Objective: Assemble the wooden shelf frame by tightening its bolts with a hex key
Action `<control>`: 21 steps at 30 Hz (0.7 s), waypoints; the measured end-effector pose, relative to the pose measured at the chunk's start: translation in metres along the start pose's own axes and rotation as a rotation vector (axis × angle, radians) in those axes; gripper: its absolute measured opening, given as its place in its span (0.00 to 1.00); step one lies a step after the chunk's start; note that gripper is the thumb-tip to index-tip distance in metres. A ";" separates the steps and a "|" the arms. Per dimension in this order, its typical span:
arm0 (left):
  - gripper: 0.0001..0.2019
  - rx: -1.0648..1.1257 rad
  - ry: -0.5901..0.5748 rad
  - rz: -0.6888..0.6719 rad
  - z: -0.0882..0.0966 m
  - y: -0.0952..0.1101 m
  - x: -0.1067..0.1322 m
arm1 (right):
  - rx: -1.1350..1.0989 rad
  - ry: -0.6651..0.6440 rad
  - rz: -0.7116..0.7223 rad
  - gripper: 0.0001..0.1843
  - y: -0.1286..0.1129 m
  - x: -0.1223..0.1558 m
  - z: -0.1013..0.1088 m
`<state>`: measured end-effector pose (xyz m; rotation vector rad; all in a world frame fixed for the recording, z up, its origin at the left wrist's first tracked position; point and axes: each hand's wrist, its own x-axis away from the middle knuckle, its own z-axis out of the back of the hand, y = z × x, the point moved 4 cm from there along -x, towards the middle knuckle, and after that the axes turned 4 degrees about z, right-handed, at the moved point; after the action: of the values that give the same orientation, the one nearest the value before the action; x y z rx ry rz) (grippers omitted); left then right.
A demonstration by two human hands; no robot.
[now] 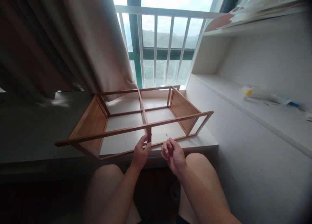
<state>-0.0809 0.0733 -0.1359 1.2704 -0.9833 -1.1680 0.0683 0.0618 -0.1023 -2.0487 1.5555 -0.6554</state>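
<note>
A brown wooden frame point(117, 131), like a small cabinet or shelf without its front and back, lies on the white window ledge. My left hand point(141, 152) grips the short middle crosspiece point(149, 134) on its near side, thumb and fingers around it. Just to the right, my right hand point(174, 154) is closed around a thin metal rod point(166, 135), its bare end pointing up and left. Whether the rod is a screw or a small tool I cannot make out. The rod is apart from the frame.
White railings point(155, 48) and a window stand behind the ledge point(206, 141). A heavy curtain point(92, 42) hangs at the left, reaching the frame's far side. On the right, a white shelf point(243, 90) holds plastic packets point(255, 93). My knees are below the ledge.
</note>
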 end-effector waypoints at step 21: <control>0.24 -0.205 -0.101 0.145 0.004 -0.017 -0.007 | 0.083 0.311 0.231 0.20 -0.037 -0.024 0.090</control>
<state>-0.0878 0.0802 -0.1517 0.9703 -0.9846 -1.1960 0.1468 0.1022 -0.1503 -1.7323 1.8687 -0.9651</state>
